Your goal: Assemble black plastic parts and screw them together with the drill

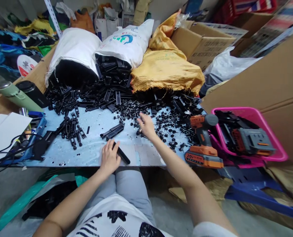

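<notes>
My left hand (110,156) is at the front edge of the table, its fingers closed on one end of a long black plastic bar (123,154). The bar slants toward the edge. Farther forward, my right hand (146,125) is over loose small black-headed pins (163,126), its fingers apart. Nothing shows clearly in it; a dark piece lies close under the thumb side. Just beyond my left hand, a few joined black plastic strips (114,131) lie on the blue tabletop (92,115). More black jointed parts (72,130) form a small pile to the left.
White sacks (74,46) and a yellow sack (166,67) spill black parts at the back. An orange cordless drill (203,141) stands at right beside a pink basket (272,138) holding black parts and a battery. Bottles (20,95) and a blue tray (41,123) are left.
</notes>
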`<state>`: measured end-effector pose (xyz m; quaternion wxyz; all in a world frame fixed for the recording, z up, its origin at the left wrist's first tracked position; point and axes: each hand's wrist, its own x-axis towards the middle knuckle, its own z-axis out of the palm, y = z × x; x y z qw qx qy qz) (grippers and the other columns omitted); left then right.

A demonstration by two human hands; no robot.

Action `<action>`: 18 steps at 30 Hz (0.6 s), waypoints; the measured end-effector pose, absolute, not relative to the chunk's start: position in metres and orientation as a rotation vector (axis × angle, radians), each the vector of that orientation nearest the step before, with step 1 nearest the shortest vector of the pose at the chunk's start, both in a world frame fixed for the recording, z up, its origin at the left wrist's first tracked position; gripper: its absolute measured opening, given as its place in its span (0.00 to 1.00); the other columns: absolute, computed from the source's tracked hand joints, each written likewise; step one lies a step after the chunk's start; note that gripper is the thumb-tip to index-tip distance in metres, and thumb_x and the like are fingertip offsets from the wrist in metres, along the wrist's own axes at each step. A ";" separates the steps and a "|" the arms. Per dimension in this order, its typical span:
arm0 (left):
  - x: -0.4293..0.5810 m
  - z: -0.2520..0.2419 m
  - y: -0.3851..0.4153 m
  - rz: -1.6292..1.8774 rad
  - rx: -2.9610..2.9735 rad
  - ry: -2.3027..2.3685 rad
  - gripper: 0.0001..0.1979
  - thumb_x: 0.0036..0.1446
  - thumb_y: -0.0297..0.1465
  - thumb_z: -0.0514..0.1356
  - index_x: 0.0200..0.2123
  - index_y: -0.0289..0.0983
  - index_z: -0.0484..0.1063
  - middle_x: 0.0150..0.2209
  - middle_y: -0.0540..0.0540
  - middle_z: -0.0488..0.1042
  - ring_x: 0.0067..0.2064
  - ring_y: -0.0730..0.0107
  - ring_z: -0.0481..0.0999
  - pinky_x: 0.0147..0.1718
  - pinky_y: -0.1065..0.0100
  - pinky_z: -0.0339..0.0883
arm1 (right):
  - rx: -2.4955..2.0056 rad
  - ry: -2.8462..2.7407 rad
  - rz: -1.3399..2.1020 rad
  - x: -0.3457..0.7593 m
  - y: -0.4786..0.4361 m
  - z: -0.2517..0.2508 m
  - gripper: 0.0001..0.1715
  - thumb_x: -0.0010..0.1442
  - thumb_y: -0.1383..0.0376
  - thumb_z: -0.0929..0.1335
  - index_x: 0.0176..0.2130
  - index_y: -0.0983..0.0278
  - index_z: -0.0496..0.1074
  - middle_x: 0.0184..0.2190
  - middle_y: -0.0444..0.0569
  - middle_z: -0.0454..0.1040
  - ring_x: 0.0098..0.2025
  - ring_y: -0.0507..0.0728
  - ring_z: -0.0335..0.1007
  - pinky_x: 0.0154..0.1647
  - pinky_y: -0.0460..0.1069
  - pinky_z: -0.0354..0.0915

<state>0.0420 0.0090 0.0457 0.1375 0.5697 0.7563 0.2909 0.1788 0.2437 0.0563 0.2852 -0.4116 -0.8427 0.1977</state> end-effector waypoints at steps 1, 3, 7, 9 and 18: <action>0.036 0.048 0.017 0.705 1.720 2.154 0.27 0.50 0.25 0.55 0.56 0.38 0.64 0.58 0.38 0.63 0.61 0.52 0.60 0.58 0.52 0.55 | -1.230 -2.164 0.396 0.181 0.277 0.061 0.28 0.64 0.58 0.59 0.60 0.66 0.59 0.55 0.59 0.63 0.58 0.60 0.55 0.59 0.57 0.53; 0.021 0.053 0.037 0.492 1.743 2.091 0.24 0.51 0.26 0.54 0.53 0.36 0.68 0.56 0.38 0.66 0.58 0.53 0.64 0.56 0.55 0.58 | -1.519 -1.969 0.257 0.185 0.337 0.070 0.32 0.62 0.60 0.61 0.62 0.69 0.53 0.57 0.62 0.58 0.58 0.62 0.53 0.59 0.57 0.51; -0.006 0.061 0.073 0.364 1.716 2.101 0.25 0.49 0.27 0.54 0.53 0.34 0.69 0.60 0.37 0.61 0.61 0.52 0.59 0.57 0.55 0.56 | -1.857 -1.763 0.427 0.185 0.402 0.073 0.36 0.59 0.61 0.65 0.61 0.74 0.53 0.52 0.66 0.62 0.51 0.62 0.60 0.53 0.57 0.56; -0.011 0.065 0.077 0.334 1.871 1.964 0.28 0.47 0.25 0.54 0.54 0.38 0.68 0.61 0.41 0.60 0.63 0.52 0.55 0.61 0.50 0.48 | -1.829 -1.760 0.465 0.185 0.408 0.067 0.27 0.58 0.63 0.64 0.55 0.73 0.60 0.45 0.61 0.67 0.47 0.59 0.63 0.51 0.55 0.58; 0.005 0.073 0.034 0.293 2.344 1.510 0.22 0.53 0.24 0.54 0.53 0.42 0.67 0.46 0.42 0.73 0.51 0.58 0.68 0.58 0.46 0.47 | -1.096 -2.042 -0.006 0.240 0.285 0.109 0.16 0.57 0.66 0.62 0.46 0.66 0.66 0.44 0.57 0.65 0.47 0.61 0.63 0.46 0.55 0.64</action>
